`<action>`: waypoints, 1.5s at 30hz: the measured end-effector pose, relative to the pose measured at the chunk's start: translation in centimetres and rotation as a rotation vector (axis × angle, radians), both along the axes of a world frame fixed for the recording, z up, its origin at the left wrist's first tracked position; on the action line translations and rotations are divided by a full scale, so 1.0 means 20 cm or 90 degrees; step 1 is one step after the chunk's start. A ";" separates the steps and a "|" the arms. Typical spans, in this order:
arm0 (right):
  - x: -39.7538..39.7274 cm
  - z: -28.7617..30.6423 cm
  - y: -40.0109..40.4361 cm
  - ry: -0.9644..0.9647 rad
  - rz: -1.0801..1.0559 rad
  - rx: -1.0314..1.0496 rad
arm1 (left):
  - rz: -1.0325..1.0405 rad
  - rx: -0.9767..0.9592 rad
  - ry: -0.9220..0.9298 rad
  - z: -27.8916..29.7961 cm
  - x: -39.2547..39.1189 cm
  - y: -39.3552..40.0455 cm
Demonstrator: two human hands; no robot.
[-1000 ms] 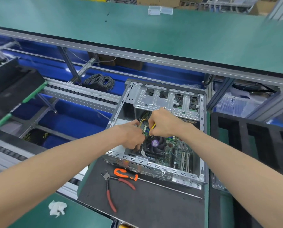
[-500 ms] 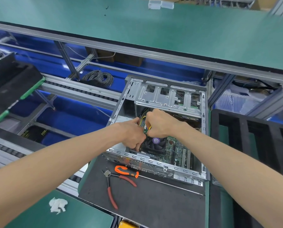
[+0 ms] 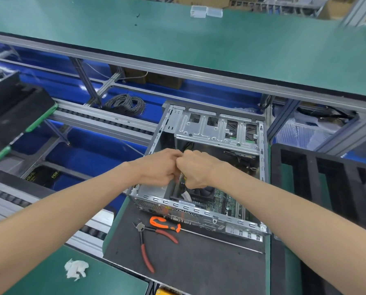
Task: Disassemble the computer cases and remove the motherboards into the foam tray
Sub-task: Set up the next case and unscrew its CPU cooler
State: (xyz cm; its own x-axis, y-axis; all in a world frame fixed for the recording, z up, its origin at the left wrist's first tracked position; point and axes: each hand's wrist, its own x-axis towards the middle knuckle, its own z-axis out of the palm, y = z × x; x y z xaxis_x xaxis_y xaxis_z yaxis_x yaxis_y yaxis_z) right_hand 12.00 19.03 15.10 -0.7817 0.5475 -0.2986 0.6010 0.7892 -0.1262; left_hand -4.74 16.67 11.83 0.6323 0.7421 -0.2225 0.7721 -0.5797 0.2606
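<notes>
An open silver computer case (image 3: 201, 211) lies on a dark mat, its drive cage (image 3: 218, 130) at the far end. Inside it, the green motherboard (image 3: 226, 204) shows beside a black cooler fan (image 3: 201, 193). My left hand (image 3: 156, 169) and right hand (image 3: 197, 171) are curled into fists, knuckles touching, above the case's left half. Between them they grip a cable bundle with yellow wires (image 3: 183, 180) that runs down toward the board. The cable's end is hidden by my fingers. A black foam tray (image 3: 326, 177) stands to the right of the case.
Red-handled cutters (image 3: 146, 250) and an orange-handled screwdriver (image 3: 164, 223) lie on the mat in front of the case. A crumpled white tissue (image 3: 75, 269) sits on the green bench at bottom left. Another black foam tray (image 3: 9, 107) is at far left, a grey cable coil (image 3: 124, 104) behind.
Both hands have lifted away from the cooler fan and drawn together into fists, with the yellow-wired cable coming up between them.
</notes>
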 end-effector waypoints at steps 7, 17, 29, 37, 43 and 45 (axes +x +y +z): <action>-0.15 0.03 -0.01 -0.078 -0.030 -0.107 | 0.266 -0.093 -0.265 0.02 -0.01 -0.03; -0.20 0.06 -0.05 -0.128 0.048 -0.020 | 0.258 -0.190 -0.214 -0.02 -0.04 0.00; -0.21 0.07 0.02 -0.274 0.111 -0.003 | 0.207 0.176 0.069 -0.17 -0.03 0.02; -0.29 0.07 0.00 -0.323 -0.026 -0.074 | 0.379 0.336 0.082 -0.17 -0.03 -0.02; -0.38 0.07 -0.01 -0.458 0.042 -0.174 | 0.486 0.228 -0.068 -0.19 -0.05 0.03; -0.37 0.04 -0.01 -0.439 0.040 -0.123 | 0.511 0.175 -0.173 -0.20 -0.07 0.04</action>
State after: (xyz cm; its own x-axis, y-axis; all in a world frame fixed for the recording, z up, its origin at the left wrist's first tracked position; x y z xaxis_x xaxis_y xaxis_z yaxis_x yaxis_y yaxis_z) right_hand 4.55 18.88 15.95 -0.4082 0.3948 -0.8231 0.5479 0.8272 0.1251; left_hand -6.16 17.53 7.84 -0.0959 0.9892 0.1104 0.9044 0.0403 0.4247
